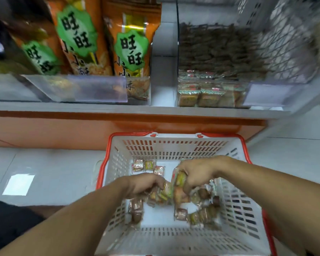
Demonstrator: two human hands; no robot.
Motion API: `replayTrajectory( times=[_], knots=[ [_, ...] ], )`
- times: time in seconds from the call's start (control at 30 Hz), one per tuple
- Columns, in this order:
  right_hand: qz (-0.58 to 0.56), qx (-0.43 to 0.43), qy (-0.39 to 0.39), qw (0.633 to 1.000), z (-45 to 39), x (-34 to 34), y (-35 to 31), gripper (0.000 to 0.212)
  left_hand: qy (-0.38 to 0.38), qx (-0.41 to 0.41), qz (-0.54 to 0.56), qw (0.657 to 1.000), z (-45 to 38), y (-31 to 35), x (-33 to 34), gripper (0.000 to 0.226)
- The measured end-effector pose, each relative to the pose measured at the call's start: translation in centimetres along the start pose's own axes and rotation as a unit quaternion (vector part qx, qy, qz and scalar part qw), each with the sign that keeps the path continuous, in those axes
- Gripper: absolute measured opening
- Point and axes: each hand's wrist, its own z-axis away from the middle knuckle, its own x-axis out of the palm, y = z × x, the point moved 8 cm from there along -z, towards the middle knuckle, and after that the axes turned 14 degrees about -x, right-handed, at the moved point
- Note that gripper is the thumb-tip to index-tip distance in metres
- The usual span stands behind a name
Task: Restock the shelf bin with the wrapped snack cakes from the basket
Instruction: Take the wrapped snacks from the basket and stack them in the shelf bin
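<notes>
2 bare forearms come into view from the lower edge, with no sleeve, cuff, watch or band showing anywhere along them up to the wrists. The left hand [146,183] and the right hand [196,172] wear no gloves, and no ring can be made out, though both are blurred. At the lower left corner lies a patch of dark, near-black cloth [9,224], seemingly the person's clothing; its cut cannot be told
</notes>
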Motion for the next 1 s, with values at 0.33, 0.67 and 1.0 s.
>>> replayTrajectory(
  times=[0.33,0.67,1.0],
  knots=[
    [-0.186,-0.214,0.149,0.947,16.2,-6.8,-13.7,0.02,-0.015,0.194,0.013,0.981,18.6,12.3,1.8,0.056],
    [-0.428,-0.344,0.322,0.772,19.7,-10.0,-18.0,0.048,0.073,0.376,0.14,0.913,27.5,18.0,1.1,0.03],
    [-0.479,-0.273,0.403,0.731,19.1,-11.7,-17.0,0.033,0.129,0.416,0.094,0.895,27.1,20.3,-0.2,0.021]
  ],
)
